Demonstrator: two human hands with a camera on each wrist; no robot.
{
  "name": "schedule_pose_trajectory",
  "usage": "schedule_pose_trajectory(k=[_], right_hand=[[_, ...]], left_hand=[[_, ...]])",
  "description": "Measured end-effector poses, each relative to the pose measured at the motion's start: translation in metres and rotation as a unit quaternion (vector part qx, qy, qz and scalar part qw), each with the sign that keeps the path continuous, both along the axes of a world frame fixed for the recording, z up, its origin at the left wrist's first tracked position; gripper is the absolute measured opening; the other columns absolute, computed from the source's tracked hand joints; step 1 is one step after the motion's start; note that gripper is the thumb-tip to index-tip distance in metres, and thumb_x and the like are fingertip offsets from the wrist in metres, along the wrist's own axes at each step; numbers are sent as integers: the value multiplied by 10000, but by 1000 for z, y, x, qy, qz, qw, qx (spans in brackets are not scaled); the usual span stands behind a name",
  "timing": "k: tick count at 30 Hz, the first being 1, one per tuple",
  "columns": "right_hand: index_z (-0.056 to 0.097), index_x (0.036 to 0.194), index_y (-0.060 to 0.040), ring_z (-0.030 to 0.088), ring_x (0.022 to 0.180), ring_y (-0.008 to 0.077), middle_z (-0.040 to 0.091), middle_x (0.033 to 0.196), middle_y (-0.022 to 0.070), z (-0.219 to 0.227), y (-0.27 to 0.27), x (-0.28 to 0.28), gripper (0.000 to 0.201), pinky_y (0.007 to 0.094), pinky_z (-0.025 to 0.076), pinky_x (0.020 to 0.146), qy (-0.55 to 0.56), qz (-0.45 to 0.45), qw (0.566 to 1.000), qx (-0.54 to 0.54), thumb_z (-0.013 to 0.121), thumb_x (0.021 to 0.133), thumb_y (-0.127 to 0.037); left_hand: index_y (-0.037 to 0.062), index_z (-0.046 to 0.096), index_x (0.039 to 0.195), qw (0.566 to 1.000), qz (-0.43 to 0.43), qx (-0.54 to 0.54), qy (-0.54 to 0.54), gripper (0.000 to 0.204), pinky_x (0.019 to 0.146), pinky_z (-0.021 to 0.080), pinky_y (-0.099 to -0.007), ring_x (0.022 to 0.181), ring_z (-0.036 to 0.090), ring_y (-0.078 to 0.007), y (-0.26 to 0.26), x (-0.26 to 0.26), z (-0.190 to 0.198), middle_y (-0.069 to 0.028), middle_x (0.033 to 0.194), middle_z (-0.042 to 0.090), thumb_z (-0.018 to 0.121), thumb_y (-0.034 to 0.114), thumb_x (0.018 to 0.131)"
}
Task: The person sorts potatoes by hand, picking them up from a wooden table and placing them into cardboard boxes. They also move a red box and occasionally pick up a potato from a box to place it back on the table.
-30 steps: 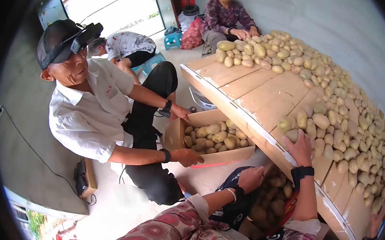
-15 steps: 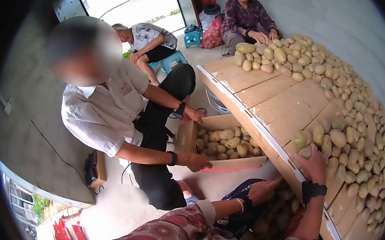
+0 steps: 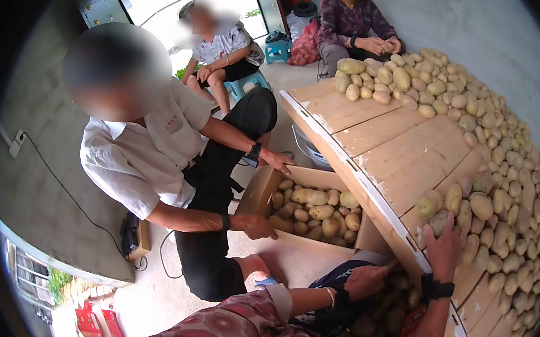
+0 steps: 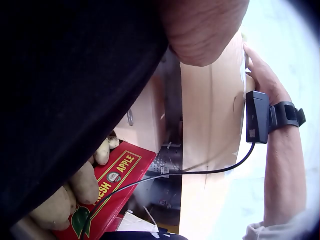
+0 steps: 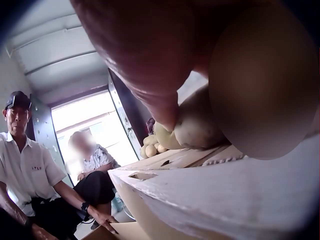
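Note:
My right hand [image 3: 444, 249] grips a potato [image 3: 436, 223] at the near edge of the potato heap on the wooden tabletop [image 3: 402, 159]. In the right wrist view, a digit presses against that potato [image 5: 197, 122] just above the table's pale edge. Lower down, my left hand [image 3: 365, 281] has curled fingers beside dark navy cloth [image 3: 337, 279], close to the table's side. I cannot tell what it holds. Below it stands a red apple carton [image 4: 125, 172] with potatoes [image 4: 82, 185] inside, partly covered by the cloth.
Across from me, a person in a white shirt [image 3: 139, 153] holds a cardboard box [image 3: 259, 183] of potatoes. A bucket [image 3: 309, 147] stands beneath the table. Two more people sit near the doorway and the table's far end. A cable [image 4: 215, 171] hangs from my right wrist device.
The white-shirted person's box has tipped toward me, showing more potatoes. By the doorway the person bent over has sat up. My right hand stays at the same potato; the head view has shifted.

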State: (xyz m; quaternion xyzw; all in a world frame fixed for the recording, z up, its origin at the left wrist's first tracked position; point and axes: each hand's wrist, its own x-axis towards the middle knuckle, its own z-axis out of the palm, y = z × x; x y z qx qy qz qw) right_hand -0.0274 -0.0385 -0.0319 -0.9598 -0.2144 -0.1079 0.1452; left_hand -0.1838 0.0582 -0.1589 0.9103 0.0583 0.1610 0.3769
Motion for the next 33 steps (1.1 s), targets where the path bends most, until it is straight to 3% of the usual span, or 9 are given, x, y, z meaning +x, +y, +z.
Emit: schedule_pose_trajectory(k=[6,10,25,29,33], right_hand=[[362,1315,44,442,1136,423,569,1084,264,-16,-1,8,677,491,268,1052,-19,20,1000,-9,597,829,-364],[329,1314,76,489,1069,397,575,1046,256,-2,4,2,682,492,243,1074,0,18,999,-29,580,846,-352],[324,1328,48,450,1095,437,557,1029,261,-10,3,3,711,502,269,1044,-65,14,998,-15,618,823,-357],[294,1355,41,431,1133,440,560,1082,273,-4,9,5,782,493,263,1038,42,-3,998,-43,610,815,-427],[300,1362,19,423,1151,443,537,1127,280,3,4,-2,867,484,291,1024,47,-17,997,-60,662,742,-467]], left_hand=[[76,483,821,1000,2,-3,-2,111,566,464,-443,675,594,-344,-1,2,-1,-127,695,571,551,83,734],[81,504,855,1000,-7,-2,23,124,580,469,-431,692,595,-336,0,2,2,-123,720,578,565,76,746],[88,510,866,1000,-8,-6,21,134,594,471,-429,712,599,-329,2,3,12,-125,713,570,571,83,747],[91,531,804,1000,12,3,6,54,583,465,-433,683,605,-336,0,5,1,-141,689,586,559,95,758],[92,536,783,1000,13,13,-7,33,570,462,-443,660,606,-340,0,6,1,-136,675,595,556,111,765]])
